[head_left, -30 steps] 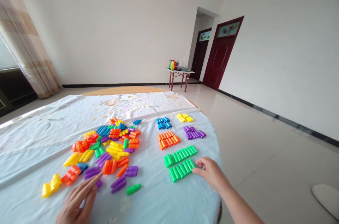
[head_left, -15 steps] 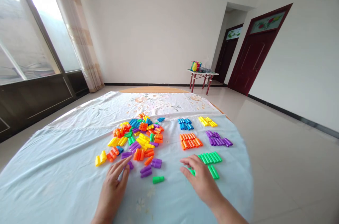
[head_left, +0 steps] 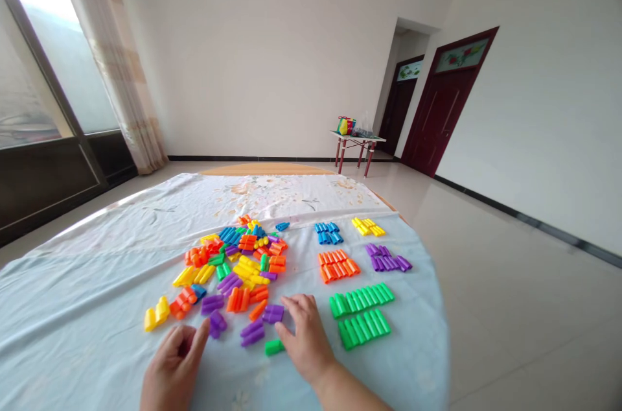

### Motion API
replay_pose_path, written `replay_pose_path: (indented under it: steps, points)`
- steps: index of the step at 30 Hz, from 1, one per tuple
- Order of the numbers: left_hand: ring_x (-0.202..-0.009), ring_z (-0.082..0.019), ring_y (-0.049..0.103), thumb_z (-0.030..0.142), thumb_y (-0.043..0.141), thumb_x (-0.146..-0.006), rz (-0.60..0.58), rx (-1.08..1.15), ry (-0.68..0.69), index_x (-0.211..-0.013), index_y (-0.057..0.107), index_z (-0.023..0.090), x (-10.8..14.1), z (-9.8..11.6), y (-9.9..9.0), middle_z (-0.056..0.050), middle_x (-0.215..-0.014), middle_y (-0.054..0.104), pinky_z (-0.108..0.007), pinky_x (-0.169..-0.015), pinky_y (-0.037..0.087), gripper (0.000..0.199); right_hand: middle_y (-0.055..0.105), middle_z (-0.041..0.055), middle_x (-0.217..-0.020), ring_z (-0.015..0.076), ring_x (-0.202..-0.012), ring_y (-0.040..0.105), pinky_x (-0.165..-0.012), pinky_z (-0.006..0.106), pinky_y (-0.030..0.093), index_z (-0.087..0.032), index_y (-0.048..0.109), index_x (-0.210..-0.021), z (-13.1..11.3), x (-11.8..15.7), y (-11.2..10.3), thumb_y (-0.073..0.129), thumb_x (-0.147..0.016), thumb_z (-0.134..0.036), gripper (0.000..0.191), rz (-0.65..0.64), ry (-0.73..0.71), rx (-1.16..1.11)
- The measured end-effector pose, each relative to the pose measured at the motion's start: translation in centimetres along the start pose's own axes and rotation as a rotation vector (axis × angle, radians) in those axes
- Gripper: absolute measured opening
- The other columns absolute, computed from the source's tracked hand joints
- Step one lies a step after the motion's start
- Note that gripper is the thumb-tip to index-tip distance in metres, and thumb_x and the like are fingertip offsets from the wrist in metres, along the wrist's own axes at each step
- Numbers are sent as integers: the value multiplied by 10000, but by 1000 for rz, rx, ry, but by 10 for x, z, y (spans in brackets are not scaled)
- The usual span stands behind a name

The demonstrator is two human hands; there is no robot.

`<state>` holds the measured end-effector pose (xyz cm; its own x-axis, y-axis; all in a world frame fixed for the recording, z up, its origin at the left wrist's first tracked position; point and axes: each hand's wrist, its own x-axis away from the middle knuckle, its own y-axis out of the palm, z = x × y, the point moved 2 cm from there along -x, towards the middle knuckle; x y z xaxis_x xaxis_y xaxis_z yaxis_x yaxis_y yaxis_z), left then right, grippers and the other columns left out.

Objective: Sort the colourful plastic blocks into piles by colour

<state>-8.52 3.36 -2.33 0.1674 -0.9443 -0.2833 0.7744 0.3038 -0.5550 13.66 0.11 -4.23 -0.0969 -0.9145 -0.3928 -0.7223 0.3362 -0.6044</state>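
My left hand [head_left: 175, 365] is at the near left with its fingers curled and thumb stretched out. The thumb tip is beside a purple plastic block [head_left: 217, 324]; the fingertips and anything within them are hidden. My right hand [head_left: 307, 333] has its thumb and fingers apart, with nothing seen between them. It reaches over a green tapered plastic block [head_left: 275, 347], partly covering its right end. Close to its fingertips lies another purple block [head_left: 273, 314]. Two rows of green blocks [head_left: 362, 299] lie right of this hand.
A mixed heap of orange, yellow, blue, green and purple blocks [head_left: 249, 271] spreads over the tablecloth [head_left: 87, 327]. Sorted groups lie to the right: blue [head_left: 328, 233], yellow [head_left: 368, 226], orange [head_left: 339, 266] and purple [head_left: 387, 258]. A small table [head_left: 358, 137] with bags stands beyond.
My right hand has moved left from the green rows to the lone green block. My left hand has drawn back from the purple blocks, its fingers now curled. The view has shifted right.
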Motion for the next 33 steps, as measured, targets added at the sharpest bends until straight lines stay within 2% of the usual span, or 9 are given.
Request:
replay_pose_path:
  steps: [3,9,15,18,21,23,26,30,33]
  points:
    - [-498,-116,374,664,430,-668,-40,15,-57,-537,371,220,0,1,0,53,-505,361,-243,-500,348,466,583,61,-988,228,-970,508,-906,374,403,-215,597,-1112,1,-3,2,681,-679,-189,442,-17,59,18]
    - [-489,-123,380,677,433,-631,-90,31,-63,-531,365,226,0,3,-1,51,-490,359,-247,-499,359,467,588,36,-922,223,-944,527,-924,388,368,-242,657,-911,0,-11,4,733,-638,-234,283,-46,127,38]
    - [-524,-121,384,621,467,-660,-86,67,-43,-556,406,220,-1,-4,2,50,-530,371,-236,-514,358,419,610,50,-930,204,-922,539,-850,324,412,-221,621,-1026,-4,-5,-11,616,-759,-217,267,-50,98,15]
    - [-524,-112,357,590,471,-686,-74,102,-23,-554,396,215,0,-2,3,53,-536,348,-230,-508,343,404,623,60,-859,201,-868,547,-786,306,414,-209,643,-944,-5,-4,-20,480,-861,-259,190,-84,62,138]
    - [-525,-107,352,562,475,-706,-66,125,-12,-562,402,211,1,-1,3,54,-541,349,-226,-507,337,386,618,69,-762,200,-801,547,-747,312,390,-200,648,-745,-7,-9,-25,393,-904,-282,312,-138,38,349]
    - [-520,-105,355,557,484,-705,-59,132,-5,-561,402,210,2,0,3,55,-537,355,-224,-503,337,384,614,75,-746,205,-797,540,-731,317,378,-200,639,-691,-8,-12,-28,399,-904,-316,341,-156,38,445]
    - [-507,-103,358,574,477,-704,-48,131,3,-551,402,210,3,1,2,57,-525,358,-224,-496,340,402,610,71,-775,212,-826,528,-728,317,373,-209,647,-711,-12,-15,-30,450,-883,-361,302,-169,30,454]
    - [-507,-107,373,607,472,-692,-44,124,11,-549,419,208,2,3,1,51,-519,377,-224,-493,348,427,612,48,-848,217,-886,522,-773,315,378,-237,659,-822,-13,-14,-28,613,-783,-362,139,-184,29,322]
    - [-505,-108,382,633,468,-681,-45,120,19,-551,432,207,3,6,0,50,-517,389,-226,-494,358,446,620,39,-873,216,-895,527,-793,309,392,-240,657,-886,-10,-14,-22,680,-707,-276,184,-200,66,243]
